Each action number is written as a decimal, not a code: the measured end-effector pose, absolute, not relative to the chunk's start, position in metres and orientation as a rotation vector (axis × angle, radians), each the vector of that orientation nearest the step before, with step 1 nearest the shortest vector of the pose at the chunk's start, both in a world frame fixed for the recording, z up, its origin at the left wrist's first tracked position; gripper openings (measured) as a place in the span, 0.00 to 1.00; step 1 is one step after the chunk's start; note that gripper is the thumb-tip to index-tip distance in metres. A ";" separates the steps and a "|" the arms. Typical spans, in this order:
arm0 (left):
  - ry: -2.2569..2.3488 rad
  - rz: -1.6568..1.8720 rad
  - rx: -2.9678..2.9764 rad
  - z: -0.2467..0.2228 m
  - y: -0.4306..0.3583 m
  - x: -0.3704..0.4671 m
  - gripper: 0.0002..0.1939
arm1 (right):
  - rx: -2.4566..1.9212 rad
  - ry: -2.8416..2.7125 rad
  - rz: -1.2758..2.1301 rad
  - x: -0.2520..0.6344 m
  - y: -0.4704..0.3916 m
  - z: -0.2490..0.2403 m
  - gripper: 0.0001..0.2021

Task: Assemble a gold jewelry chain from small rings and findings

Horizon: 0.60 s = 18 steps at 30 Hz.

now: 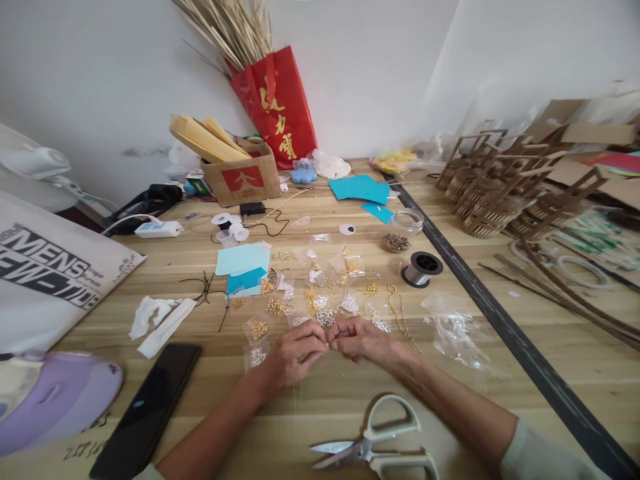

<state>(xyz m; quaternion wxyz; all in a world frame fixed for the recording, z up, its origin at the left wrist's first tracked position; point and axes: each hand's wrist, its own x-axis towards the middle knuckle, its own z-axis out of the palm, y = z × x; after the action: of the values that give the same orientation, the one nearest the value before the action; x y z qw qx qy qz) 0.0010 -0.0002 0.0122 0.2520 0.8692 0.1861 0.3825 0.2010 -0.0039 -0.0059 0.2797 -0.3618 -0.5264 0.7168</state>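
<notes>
My left hand (300, 350) is closed in a pinch over the middle of the wooden table. Its fingertips meet those of my right hand (357, 339), also pinched. Whatever lies between the fingers is too small to make out; a faint thin line seems to hang below the left hand. Just beyond the hands lie silver beads (326, 317), gold beads (257, 329) and several small clear bags of findings. A gold chain (396, 307) rests right of my right hand. Nearer to me, scissors (370, 440) with pale handles lie with their blades slightly apart.
A black phone (150, 407) and white strips (167, 327) lie to the left. On the right are a wire spool (423, 268), a crumpled plastic bag (457, 330) and wooden lantern-like frames (495, 193). A cardboard box (243, 177) and red bag (280, 100) stand behind.
</notes>
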 end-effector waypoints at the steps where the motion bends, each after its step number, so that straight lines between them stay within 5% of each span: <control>1: 0.506 1.031 2.360 0.012 0.000 0.001 0.07 | -0.970 -1.413 1.924 0.201 -0.004 -0.005 0.05; 18: 0.569 1.012 2.243 0.008 0.002 0.001 0.07 | -1.118 -1.540 1.695 0.196 -0.010 0.003 0.05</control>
<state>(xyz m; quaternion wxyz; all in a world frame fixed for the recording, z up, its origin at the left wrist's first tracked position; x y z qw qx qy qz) 0.0015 0.0017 0.0085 0.3034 0.8462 0.2146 0.3818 0.1956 -0.0096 0.0031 0.2922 -0.4197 -0.5779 0.6359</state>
